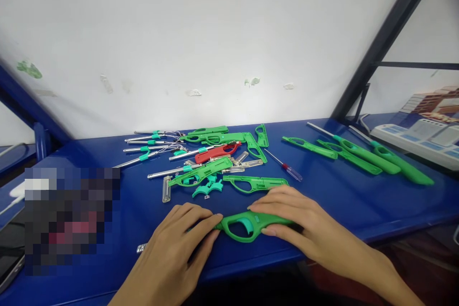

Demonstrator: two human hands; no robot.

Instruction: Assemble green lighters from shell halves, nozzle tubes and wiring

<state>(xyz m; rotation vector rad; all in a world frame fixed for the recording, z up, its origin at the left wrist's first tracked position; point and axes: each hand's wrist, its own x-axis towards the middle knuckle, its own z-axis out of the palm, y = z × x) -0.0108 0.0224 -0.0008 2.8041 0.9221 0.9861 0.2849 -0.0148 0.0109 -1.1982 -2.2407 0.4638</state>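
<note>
A green long-nosed lighter [267, 220] with a teal trigger lies across the table's front edge, held between both hands. My left hand [181, 239] is closed around its neck, where the green body meets the tube. The metal tip [141, 248] shows past that hand; the rest of the tube is hidden. My right hand [297, 215] grips the handle from above, fingers on the far side and thumb on the near side. Just beyond lie an open green half-shell [256, 183], teal triggers [208, 186] and a clear fuel tank [166, 189].
Behind lie metal tubes with wires [148, 149], a red shell [217, 153], clear tanks and more green shells. A screwdriver [287, 167] points away from the pile. Lighters [401, 165] and shells rest at right. A blurred-out object [71, 220] and a phone [10, 253] are at left.
</note>
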